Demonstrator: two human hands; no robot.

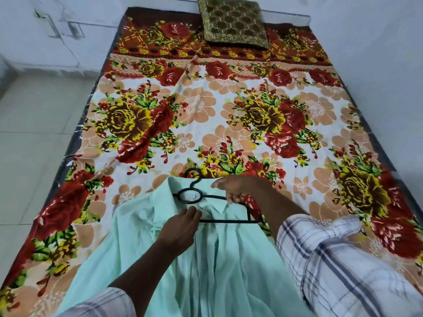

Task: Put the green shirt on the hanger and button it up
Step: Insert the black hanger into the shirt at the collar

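The pale green shirt (142,243) lies spread on the bed's near edge, collar pointing away from me. A black hanger (190,195) rests at the collar; its hook and ring show, its left arm is hidden under the fabric, and its right arm lies bare over the right front. My right hand (238,186) grips the hanger's upper right arm just beside the ring. My left hand (180,227) pinches the shirt front just below the collar, touching the hanger's lower bar.
The floral bedsheet (206,106) covers the mattress ahead. A green-gold cushion (233,21) lies at the far end against the wall. Tiled floor (34,133) runs along the left; a white wall stands at the right.
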